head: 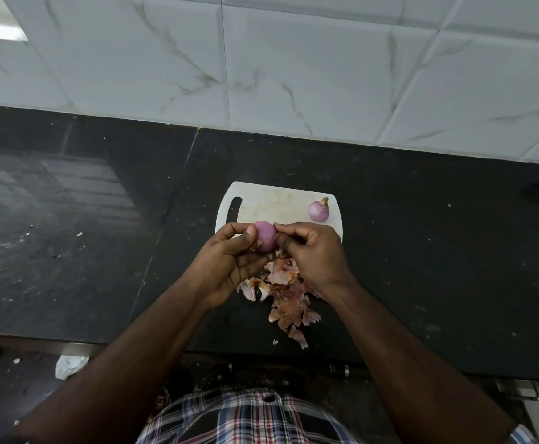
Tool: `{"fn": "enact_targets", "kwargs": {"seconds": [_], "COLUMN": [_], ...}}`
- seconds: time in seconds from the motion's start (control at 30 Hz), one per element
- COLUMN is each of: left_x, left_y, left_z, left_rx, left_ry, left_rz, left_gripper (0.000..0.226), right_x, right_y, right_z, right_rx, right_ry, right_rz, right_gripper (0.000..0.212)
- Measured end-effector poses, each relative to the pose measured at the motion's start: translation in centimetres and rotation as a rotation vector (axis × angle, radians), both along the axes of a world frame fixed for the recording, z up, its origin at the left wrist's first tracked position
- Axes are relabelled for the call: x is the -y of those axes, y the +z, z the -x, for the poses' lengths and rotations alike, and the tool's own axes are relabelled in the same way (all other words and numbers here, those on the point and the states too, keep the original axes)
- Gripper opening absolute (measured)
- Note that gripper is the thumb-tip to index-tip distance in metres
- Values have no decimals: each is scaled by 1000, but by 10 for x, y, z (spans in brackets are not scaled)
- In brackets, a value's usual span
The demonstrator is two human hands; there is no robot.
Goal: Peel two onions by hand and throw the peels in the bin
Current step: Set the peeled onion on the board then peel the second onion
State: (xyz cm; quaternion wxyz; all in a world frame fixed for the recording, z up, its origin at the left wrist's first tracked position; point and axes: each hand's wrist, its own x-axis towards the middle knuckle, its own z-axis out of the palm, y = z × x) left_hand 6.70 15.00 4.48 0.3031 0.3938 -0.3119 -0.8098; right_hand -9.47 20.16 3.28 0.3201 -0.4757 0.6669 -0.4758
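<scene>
Your left hand (229, 261) and right hand (309, 251) both grip 1 peeled onion (265, 240) over the cutting board's (271, 203) near edge; the right fingertips seem to pinch skin. Onion 2 (318, 210) sits on the board's far right corner, and the peels (285, 296) lie just nearer than the board.

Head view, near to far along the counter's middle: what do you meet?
Plaid shirt → pile of onion peels → held onion between both hands → onion on the cutting board → tiled wall.

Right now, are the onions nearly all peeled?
One onion on the board looks peeled, stalk still on. The left hand holds the second onion while the right hand picks at it. The peels lie on the counter, not binned.
</scene>
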Motion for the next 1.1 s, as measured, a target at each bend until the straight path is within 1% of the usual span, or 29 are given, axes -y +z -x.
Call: {"fn": "enact_targets", "kwargs": {"seconds": [0.1, 0.17, 0.23, 0.3, 0.37, 0.5, 0.57, 0.63, 0.83, 1.1], "left_x": [-1, -1, -1, -2, -1, 1, 2, 3, 4, 4], "left_y": [0, -1, -2, -2, -2, -1, -2, -4, -5, -5], "left_z": [-1, -1, 0, 0, -1, -1, 0, 0, -2, 0], "left_rx": [-6, -7, -5, -6, -12, -45, -59, -44, -5, 18], "left_ry": [-1, -6, -18, -20, -21, -4, 12, 7, -23, -24], "left_rz": [-6, -6, -4, 1, 7, 1, -4, 13, 56, 93], "left_gripper": [8, 10, 13, 18, 26, 28, 29, 31, 36, 43], "right_x": [0, -1, -3, -3, -3, -2, -3, -2, 2, 4], "right_y": [1, 4, 6, 5, 3, 0, 1, 2, 9, 5], "right_z": [1, 0, -3, -5, -4, 4, 6, 5, 9, 8], "right_rx": [78, 99, 51, -2, -7, 100, 179, 205, 232, 270], "right_ry": [6, 22, 43, 51, 51, 70, 81, 98, 135, 106], "right_rz": [-39, -68, -71, -47, -21, -34, -56, -74, -125, -162], "right_gripper": [17, 22, 34, 37, 38, 36, 40, 44, 39, 35]}}
